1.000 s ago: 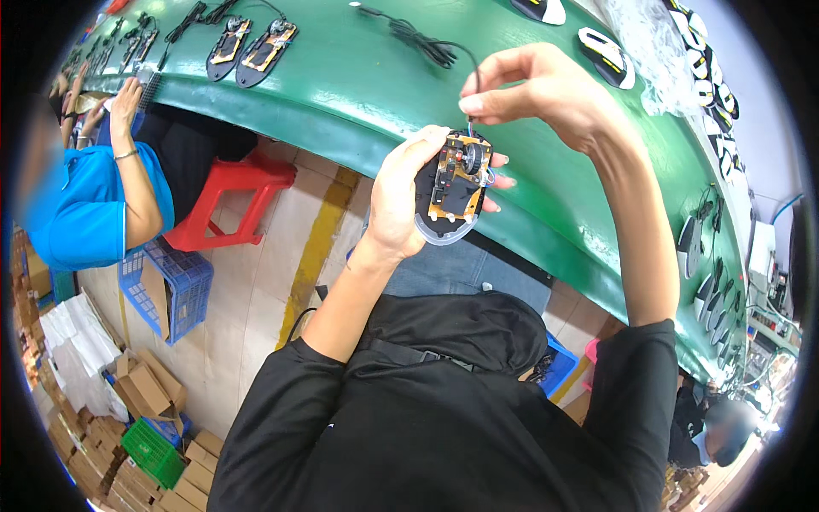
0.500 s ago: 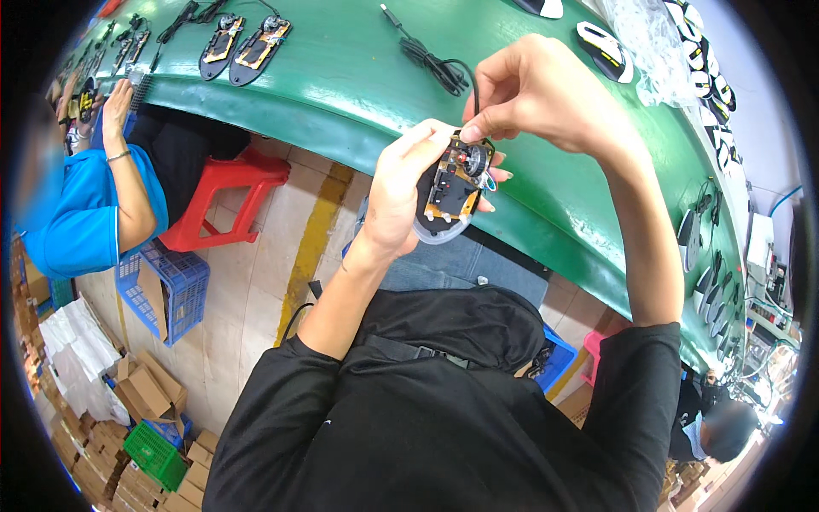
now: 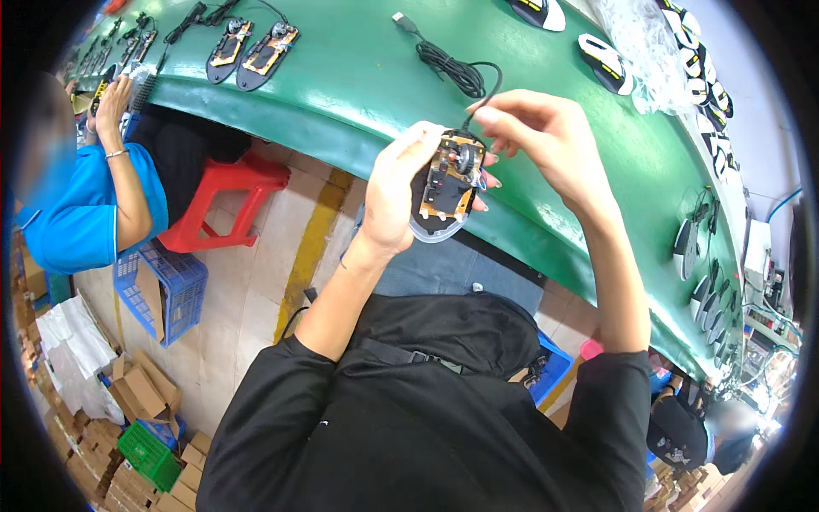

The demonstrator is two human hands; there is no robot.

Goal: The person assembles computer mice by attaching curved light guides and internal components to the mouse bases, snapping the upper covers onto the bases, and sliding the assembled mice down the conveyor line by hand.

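My left hand [image 3: 397, 189] is closed around an opened computer mouse [image 3: 429, 224], its fingertips showing at the far side. The mouse's circuit board [image 3: 445, 196] faces up, with a dark scroll wheel [image 3: 466, 160] near its top end. From that end a black cable [image 3: 492, 84] curves up to a bundled coil on the table, ending in a USB plug [image 3: 398, 17]. My right hand [image 3: 546, 136] is beside the cable just above the mouse, its fingers loosely curled and apart.
Two more open mouse bases [image 3: 266, 55] lie on the green table [image 3: 341, 85] at left. White-and-black mouse shells [image 3: 607, 64] and clear plastic bags [image 3: 644, 51] are at right. A person in blue [image 3: 94, 205] works at left, near a red stool [image 3: 217, 200] and blue crate [image 3: 162, 290].
My right hand has loosened its pinch at the cable's base and drawn back, with the elbow lowered. My left hand keeps the mouse in nearly the same place.
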